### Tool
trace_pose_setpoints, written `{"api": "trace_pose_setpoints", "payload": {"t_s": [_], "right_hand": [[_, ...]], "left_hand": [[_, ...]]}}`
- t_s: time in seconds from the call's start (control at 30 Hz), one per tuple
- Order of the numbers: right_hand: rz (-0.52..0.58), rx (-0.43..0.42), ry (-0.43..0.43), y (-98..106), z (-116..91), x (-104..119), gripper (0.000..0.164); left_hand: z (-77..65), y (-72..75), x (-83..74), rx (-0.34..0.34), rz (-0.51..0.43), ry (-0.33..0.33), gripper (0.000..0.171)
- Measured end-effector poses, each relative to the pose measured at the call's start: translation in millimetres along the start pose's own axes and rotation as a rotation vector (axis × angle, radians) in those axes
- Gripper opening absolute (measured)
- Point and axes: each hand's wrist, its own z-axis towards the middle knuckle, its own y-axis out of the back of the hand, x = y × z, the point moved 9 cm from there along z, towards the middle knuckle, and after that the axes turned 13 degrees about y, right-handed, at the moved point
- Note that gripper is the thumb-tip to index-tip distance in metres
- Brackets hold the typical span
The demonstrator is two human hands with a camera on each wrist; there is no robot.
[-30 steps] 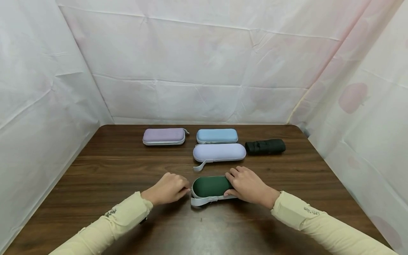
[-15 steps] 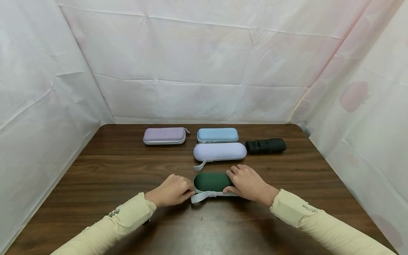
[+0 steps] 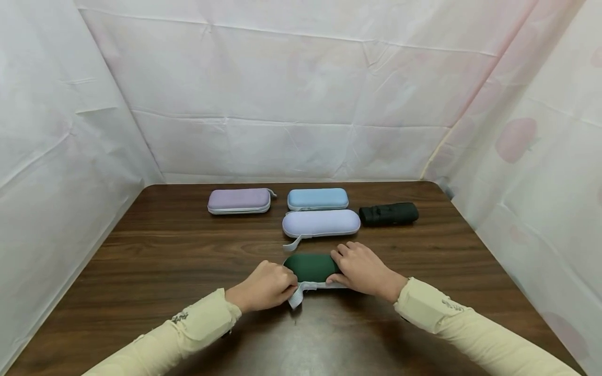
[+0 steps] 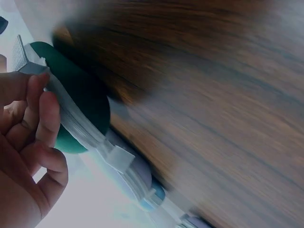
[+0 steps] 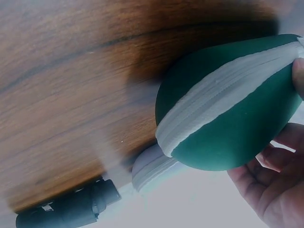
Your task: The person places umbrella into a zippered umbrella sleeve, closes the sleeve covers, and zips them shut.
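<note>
A green zippered case (image 3: 311,268) with rounded ends and a light grey zipper band lies on the table in front of the person. My right hand (image 3: 362,270) grips its right end, thumb on the near side and fingers over the top; the right wrist view shows the green case (image 5: 228,104) from that end. At the near left corner, my left hand (image 3: 269,286) pinches the zipper pull (image 4: 33,69) between thumb and forefinger, seen in the left wrist view. A grey strap loop (image 3: 296,297) hangs off the near side, beside the left fingertips.
Behind the green case lies a lilac case (image 3: 322,223) with a grey strap, and a light blue case (image 3: 317,199) right behind that. A purple case (image 3: 239,201) is at the back left. A black rolled bundle (image 3: 389,214) lies at the right. White sheets (image 3: 282,78) surround the table.
My left hand has moved right, from the case's left end to its near left corner, along the zipper. The strap loop has swung downward. The right hand keeps its grip.
</note>
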Motion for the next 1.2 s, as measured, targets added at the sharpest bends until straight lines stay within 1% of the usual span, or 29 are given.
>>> {"api": "trace_pose_setpoints", "payload": {"t_s": [0.17,0.3,0.37,0.43,0.53,0.6,0.7,0.8,0.97,1.1,1.2], "right_hand": [[0.006,0.003,-0.006,-0.9,0.2,0.6,0.062],[0.064,0.055,-0.018,-3.9,-1.5,-1.4,0.067],[0.119,0.09,-0.021,-5.9,-4.3,-3.6,0.068],[0.182,0.13,-0.026,-8.2,-9.7,-6.8,0.07],[0.275,0.187,-0.055,-12.2,-22.6,-13.9,0.078],[0.336,0.21,-0.091,-14.9,-32.4,-19.8,0.083],[0.407,0.197,-0.141,-16.6,-43.2,-27.7,0.084],[0.457,0.144,-0.153,-14.5,-46.8,-32.8,0.08],[0.485,0.105,-0.155,-11.9,-45.7,-41.7,0.075],[0.493,0.105,-0.157,-13.0,-41.0,-49.8,0.074],[0.503,0.112,-0.169,-17.5,-38.0,-56.3,0.075]], "left_hand": [[-0.1,2.7,-3.2,-0.035,0.029,-0.029,0.027],[-2.0,6.1,3.3,-0.079,-0.007,-0.047,0.021],[-2.3,7.0,11.4,-0.099,-0.037,-0.027,0.022],[-1.9,6.3,21.4,-0.094,-0.072,0.012,0.031],[-1.4,4.0,35.1,-0.059,-0.114,0.085,0.05],[-0.9,1.2,40.9,-0.015,-0.154,0.123,0.062],[0.9,-2.7,43.5,0.048,-0.202,0.148,0.071],[4.7,-5.2,42.5,0.08,-0.247,0.147,0.069],[9.8,-7.3,41.2,0.064,-0.272,0.13,0.068],[13.2,-8.7,45.2,0.051,-0.278,0.152,0.069],[17.4,-9.3,48.8,0.044,-0.27,0.162,0.069]]}}
